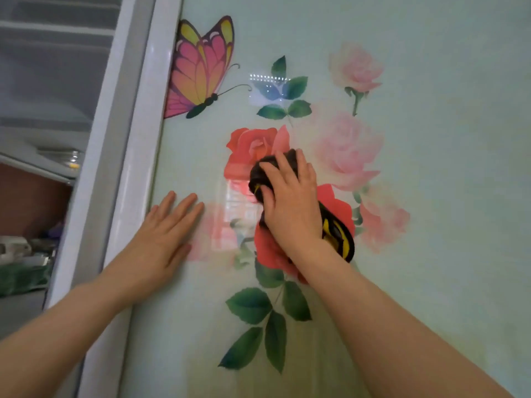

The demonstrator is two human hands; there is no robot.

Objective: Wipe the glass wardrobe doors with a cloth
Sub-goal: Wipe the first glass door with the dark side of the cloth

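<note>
Wiping under way: right hand [290, 202] grasps a bunched dark cloth [339, 237] against the glass door [445, 196] at the red rose print; left hand [163, 231], fingers straight, rests flat on the glass near the white frame [138, 156]; cleaned extent indeterminate; butterfly print [201, 70] far-left; nothing obstructs.

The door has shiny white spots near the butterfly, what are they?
In the head view, that is glare: the glass door reflects a row of small lights beside the butterfly, and a paler window-like reflection between the left hand and the cloth.
</note>
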